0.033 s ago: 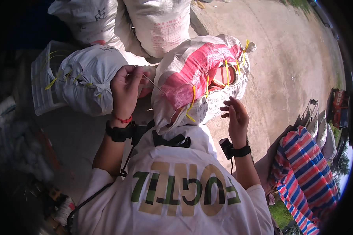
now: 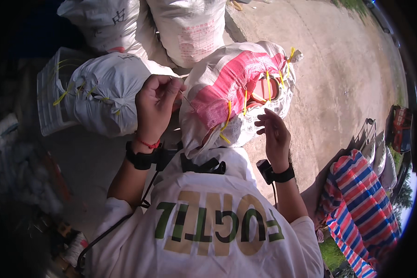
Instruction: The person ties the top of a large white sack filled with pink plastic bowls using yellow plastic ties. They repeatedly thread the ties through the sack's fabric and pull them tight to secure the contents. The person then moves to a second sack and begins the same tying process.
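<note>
A stuffed white woven sack (image 2: 217, 95) with a broad pink stripe lies right in front of me. Yellow ties (image 2: 229, 113) cross its opening at intervals, and reddish round-rimmed pieces (image 2: 269, 88) show through the gap. Beside the sack's left side, my left hand (image 2: 156, 104) is closed, thumb against fingers, on a thin needle-like rod (image 2: 186, 98) that slants down toward the pink stripe. Whether its tip enters the cloth I cannot tell. At the sack's right front, my right hand (image 2: 275, 139) is open, fingers loosely curled and apart, with nothing visible in it.
Another white sack (image 2: 109, 88) with yellow ties lies to the left. Two more full sacks (image 2: 187, 32) stand at the far side. Concrete ground (image 2: 338, 83) stretches to the right, where a red, white and blue striped sheet (image 2: 361, 199) lies bunched up.
My left hand has shifted slightly right, toward the sack, and less of the rod shows. My right hand has moved a little up and left.
</note>
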`<state>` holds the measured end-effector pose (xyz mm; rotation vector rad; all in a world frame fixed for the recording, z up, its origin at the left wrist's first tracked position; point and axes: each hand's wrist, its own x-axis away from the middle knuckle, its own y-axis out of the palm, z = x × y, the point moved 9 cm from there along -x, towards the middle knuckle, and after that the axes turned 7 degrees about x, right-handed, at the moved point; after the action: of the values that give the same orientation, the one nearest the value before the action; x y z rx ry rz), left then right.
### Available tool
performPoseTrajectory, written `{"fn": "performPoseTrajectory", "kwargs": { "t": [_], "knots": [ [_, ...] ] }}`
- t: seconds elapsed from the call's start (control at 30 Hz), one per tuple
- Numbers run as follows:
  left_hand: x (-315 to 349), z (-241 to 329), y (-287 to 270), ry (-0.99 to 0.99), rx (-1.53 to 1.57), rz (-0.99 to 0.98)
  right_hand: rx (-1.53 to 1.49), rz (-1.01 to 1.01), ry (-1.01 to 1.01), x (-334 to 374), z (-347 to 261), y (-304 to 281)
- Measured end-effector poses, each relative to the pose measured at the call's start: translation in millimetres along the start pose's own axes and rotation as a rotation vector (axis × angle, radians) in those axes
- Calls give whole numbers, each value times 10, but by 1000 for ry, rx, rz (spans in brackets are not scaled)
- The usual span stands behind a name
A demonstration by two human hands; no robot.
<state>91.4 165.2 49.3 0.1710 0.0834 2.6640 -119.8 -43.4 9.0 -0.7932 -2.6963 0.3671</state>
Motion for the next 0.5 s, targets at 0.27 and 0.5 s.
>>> {"fn": "performPoseTrajectory", "kwargs": {
  "t": [0.27,0.5],
  "knots": [
    [68,28,341,44,53,-159,456,-427,-599,-348,-441,1580],
    [265,-1340,302,-311,542,-156,-111,-298,-77,-497,-195,1625]
  ]
}}
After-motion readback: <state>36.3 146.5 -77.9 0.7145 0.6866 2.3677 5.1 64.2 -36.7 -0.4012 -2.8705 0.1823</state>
